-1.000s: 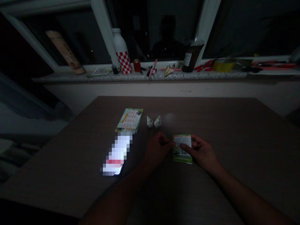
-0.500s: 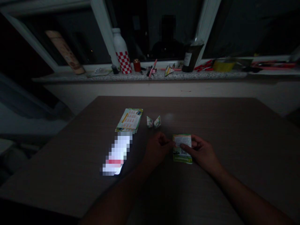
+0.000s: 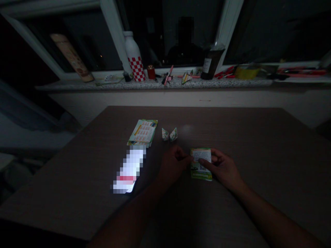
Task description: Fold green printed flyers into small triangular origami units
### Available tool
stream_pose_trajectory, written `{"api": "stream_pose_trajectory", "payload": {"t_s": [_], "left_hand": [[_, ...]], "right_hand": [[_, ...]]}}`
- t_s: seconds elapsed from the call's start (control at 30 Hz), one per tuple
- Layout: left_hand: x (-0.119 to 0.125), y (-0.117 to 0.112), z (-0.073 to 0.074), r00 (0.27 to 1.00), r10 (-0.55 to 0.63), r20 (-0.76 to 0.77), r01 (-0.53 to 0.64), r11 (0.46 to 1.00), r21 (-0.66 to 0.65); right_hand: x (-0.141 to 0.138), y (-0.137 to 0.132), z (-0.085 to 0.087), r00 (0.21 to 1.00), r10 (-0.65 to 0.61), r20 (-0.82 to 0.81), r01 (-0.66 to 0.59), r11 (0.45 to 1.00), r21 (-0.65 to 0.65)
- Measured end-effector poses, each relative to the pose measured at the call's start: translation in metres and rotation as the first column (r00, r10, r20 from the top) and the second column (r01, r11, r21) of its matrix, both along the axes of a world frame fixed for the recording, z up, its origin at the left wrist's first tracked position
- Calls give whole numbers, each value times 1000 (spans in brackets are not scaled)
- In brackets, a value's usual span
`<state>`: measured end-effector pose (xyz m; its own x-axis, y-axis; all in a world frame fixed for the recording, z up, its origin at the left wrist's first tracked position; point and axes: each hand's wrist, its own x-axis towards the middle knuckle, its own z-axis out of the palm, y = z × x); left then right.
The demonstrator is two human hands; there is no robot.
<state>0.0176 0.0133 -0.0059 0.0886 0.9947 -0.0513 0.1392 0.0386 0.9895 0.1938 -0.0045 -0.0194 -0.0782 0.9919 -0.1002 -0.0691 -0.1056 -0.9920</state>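
A small green-and-white printed paper (image 3: 201,165) lies on the dark wooden table (image 3: 258,144). My left hand (image 3: 172,165) is curled, its fingertips pinching the paper's left edge. My right hand (image 3: 222,168) rests on the paper's right side, with a finger stretched across it and the other fingers bent round its edge. Just beyond my hands stand two small folded paper pieces (image 3: 169,134). A stack of similar printed sheets (image 3: 143,132) lies to the left of them.
A lit phone screen (image 3: 128,169) lies on the table left of my left arm. The windowsill (image 3: 165,82) behind holds a red-and-white checked bottle (image 3: 134,57), a dark bottle (image 3: 210,62), a small red jar (image 3: 151,72), pens and other clutter.
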Motion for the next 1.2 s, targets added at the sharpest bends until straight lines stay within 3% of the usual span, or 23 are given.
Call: {"api": "stream_pose_trajectory", "payload": {"t_s": [0.3, 0.73, 1.2], "left_hand": [[2, 0, 1, 1000, 3, 21, -3, 1000, -11], [-3, 4, -4, 996, 10, -83, -5, 998, 58], [-12, 11, -2, 962, 26, -273, 5, 993, 114]], "right_hand": [[-1, 2, -1, 999, -28, -30, 27, 1000, -15], [5, 6, -2, 996, -53, -70, 49, 997, -62], [10, 8, -2, 998, -52, 17, 54, 991, -120]]}}
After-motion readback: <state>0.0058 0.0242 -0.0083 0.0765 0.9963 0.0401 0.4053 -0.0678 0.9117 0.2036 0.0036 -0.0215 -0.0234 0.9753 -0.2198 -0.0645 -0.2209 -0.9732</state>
